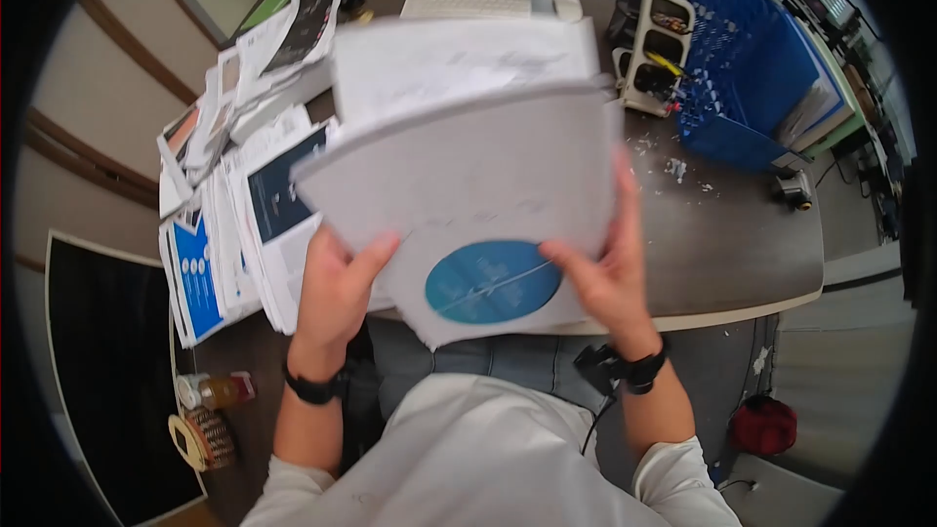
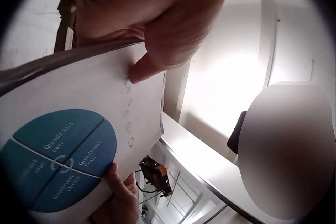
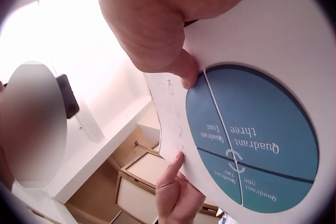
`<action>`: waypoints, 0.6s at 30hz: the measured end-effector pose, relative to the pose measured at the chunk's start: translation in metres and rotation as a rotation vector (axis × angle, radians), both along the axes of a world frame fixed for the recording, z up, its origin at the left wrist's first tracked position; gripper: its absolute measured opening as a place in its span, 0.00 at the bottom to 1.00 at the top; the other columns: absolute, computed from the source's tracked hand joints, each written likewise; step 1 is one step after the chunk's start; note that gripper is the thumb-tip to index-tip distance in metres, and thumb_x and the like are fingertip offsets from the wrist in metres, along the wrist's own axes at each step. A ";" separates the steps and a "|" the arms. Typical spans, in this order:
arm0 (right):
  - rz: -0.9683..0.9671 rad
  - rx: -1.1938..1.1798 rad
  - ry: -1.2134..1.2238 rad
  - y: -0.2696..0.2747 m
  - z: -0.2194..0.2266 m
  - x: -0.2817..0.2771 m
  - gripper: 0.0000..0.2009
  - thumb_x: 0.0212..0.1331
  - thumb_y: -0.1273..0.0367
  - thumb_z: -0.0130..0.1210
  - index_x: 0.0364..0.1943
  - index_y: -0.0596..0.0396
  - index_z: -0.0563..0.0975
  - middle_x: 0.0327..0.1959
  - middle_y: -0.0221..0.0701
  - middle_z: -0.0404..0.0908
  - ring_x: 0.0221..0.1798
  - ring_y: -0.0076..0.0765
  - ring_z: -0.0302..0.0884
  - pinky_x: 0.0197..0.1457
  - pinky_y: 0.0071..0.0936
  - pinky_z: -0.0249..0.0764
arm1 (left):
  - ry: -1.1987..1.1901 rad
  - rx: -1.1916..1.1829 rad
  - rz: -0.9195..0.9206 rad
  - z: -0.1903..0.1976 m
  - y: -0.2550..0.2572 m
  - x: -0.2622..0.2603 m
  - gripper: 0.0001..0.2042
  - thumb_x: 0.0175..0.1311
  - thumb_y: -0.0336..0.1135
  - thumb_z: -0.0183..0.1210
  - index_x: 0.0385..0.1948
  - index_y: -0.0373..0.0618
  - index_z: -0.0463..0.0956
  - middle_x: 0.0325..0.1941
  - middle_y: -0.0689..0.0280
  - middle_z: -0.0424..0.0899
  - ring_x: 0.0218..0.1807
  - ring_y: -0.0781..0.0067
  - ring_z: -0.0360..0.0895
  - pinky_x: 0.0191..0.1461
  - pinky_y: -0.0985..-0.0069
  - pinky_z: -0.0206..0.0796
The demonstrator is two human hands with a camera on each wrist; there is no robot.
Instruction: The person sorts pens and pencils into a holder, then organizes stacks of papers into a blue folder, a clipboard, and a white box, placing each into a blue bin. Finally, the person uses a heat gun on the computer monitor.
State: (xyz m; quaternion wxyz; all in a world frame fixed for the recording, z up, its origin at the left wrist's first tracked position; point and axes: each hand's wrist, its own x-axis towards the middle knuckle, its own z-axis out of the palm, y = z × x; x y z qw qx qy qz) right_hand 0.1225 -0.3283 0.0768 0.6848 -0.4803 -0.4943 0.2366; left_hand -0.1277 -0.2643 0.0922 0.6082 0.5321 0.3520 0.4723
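Both hands hold a stack of white sheets (image 1: 468,166) up over the front of the desk. The left hand (image 1: 337,283) grips its left edge, thumb on the near face and fingers behind. On the right edge, the right hand (image 1: 610,263) grips likewise, its thumb at the rim of a printed blue-green oval (image 1: 478,295). In the left wrist view the oval (image 2: 63,155) reads as four quadrants, and the left thumb lies beside faint handwriting. The right wrist view shows the right thumb pressed on the sheet by the oval (image 3: 262,129).
Piles of printed papers (image 1: 278,185) cover the desk's left side. Behind are a keyboard (image 1: 468,2) and a monitor. At the right stand an organizer (image 1: 659,49) with small items and a blue file holder (image 1: 752,68); paper scraps (image 1: 676,171) lie near them.
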 end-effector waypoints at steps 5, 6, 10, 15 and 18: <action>-0.088 0.035 0.060 -0.028 0.037 0.032 0.12 0.62 0.74 0.67 0.46 0.61 0.78 0.42 0.31 0.86 0.46 0.24 0.81 0.54 0.22 0.75 | -0.041 0.363 -0.043 0.061 0.002 0.049 0.11 0.68 0.27 0.63 0.49 0.35 0.80 0.43 0.65 0.87 0.44 0.77 0.81 0.50 0.79 0.71; -0.111 0.080 0.050 -0.026 0.037 0.035 0.12 0.63 0.74 0.67 0.47 0.61 0.78 0.43 0.31 0.85 0.46 0.24 0.81 0.54 0.22 0.74 | -0.064 0.518 -0.040 0.066 0.003 0.055 0.09 0.68 0.27 0.64 0.47 0.35 0.81 0.41 0.65 0.87 0.42 0.78 0.81 0.48 0.80 0.72; -0.202 0.040 0.066 -0.022 -0.003 0.047 0.13 0.63 0.72 0.67 0.48 0.59 0.78 0.45 0.30 0.84 0.48 0.25 0.79 0.56 0.23 0.73 | 0.037 0.561 -0.073 0.039 0.018 0.071 0.14 0.67 0.26 0.65 0.52 0.35 0.78 0.46 0.63 0.86 0.48 0.76 0.81 0.53 0.78 0.71; -0.092 -0.047 0.157 -0.024 -0.024 0.054 0.19 0.59 0.71 0.71 0.52 0.60 0.78 0.49 0.31 0.82 0.53 0.28 0.77 0.61 0.26 0.70 | -0.114 0.360 -0.116 0.000 0.030 0.072 0.33 0.64 0.27 0.66 0.69 0.39 0.59 0.62 0.57 0.75 0.63 0.69 0.73 0.66 0.71 0.65; -0.084 -0.014 0.048 -0.020 -0.027 0.049 0.23 0.56 0.69 0.73 0.54 0.61 0.77 0.52 0.32 0.81 0.55 0.30 0.76 0.62 0.28 0.69 | -0.040 0.587 -0.068 0.005 0.042 0.073 0.43 0.54 0.31 0.72 0.71 0.39 0.55 0.64 0.56 0.73 0.64 0.64 0.71 0.69 0.66 0.63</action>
